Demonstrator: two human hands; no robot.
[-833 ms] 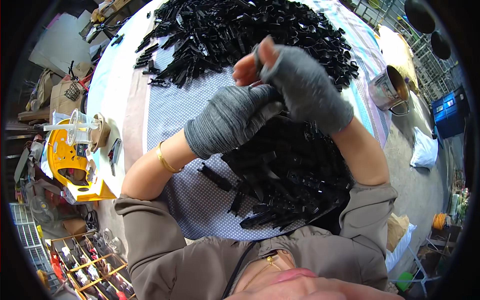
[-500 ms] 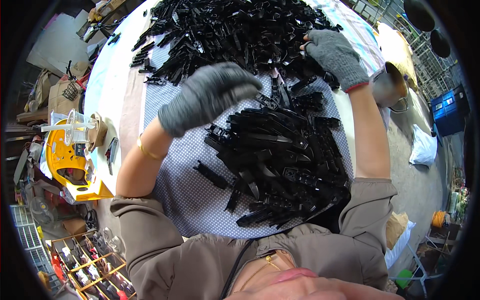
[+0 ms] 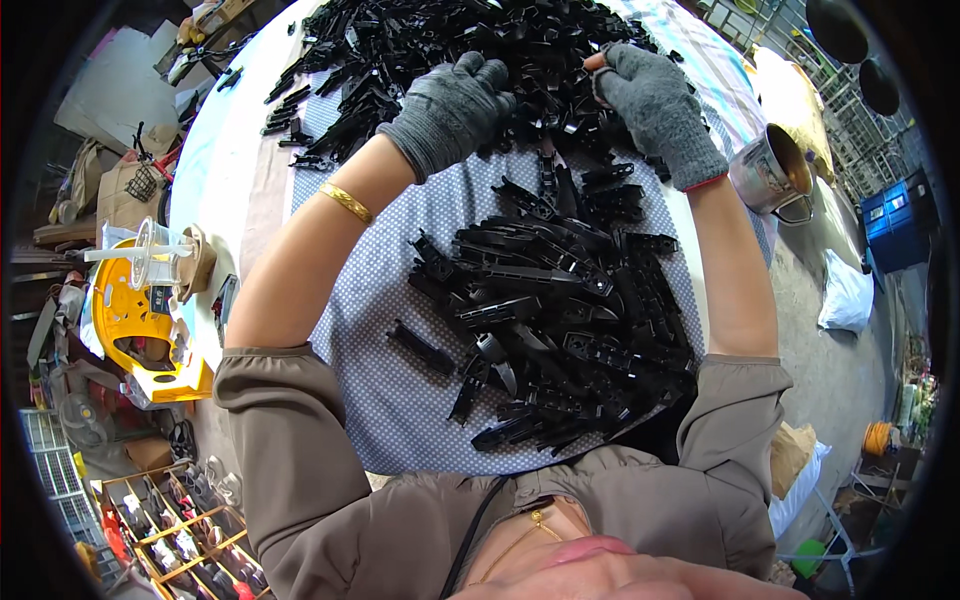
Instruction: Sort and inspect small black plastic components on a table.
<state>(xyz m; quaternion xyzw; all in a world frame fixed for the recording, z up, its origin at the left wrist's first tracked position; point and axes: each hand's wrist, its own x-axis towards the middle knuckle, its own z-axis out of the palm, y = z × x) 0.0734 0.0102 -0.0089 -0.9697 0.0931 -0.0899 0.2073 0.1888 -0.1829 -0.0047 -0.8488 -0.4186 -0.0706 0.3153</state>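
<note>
My left hand (image 3: 455, 105), in a grey fingerless glove, reaches to the near edge of a large heap of narrow black parts (image 3: 400, 45). Its fingers are curled, and whatever they hold is hidden. My right hand (image 3: 660, 110), gloved alike, is at the heap's right side with bent fingers and the thumb tip pointing left; its grip is hidden against the black parts. Closer to me lies a second, smaller pile of long black parts (image 3: 560, 310), some with curved, blade-like pieces. One black part (image 3: 420, 348) lies apart on the dotted cloth (image 3: 370, 400).
A metal mug (image 3: 770, 170) stands by my right wrist at the table's edge. On the left are a clear plastic cup (image 3: 150, 245) with a straw and a yellow plastic seat (image 3: 120, 310). A white sack (image 3: 847, 290) lies on the floor at right.
My left hand has moved from above the near pile forward to the far heap, and a part now lies on the near pile's top. My right hand has shifted slightly left.
</note>
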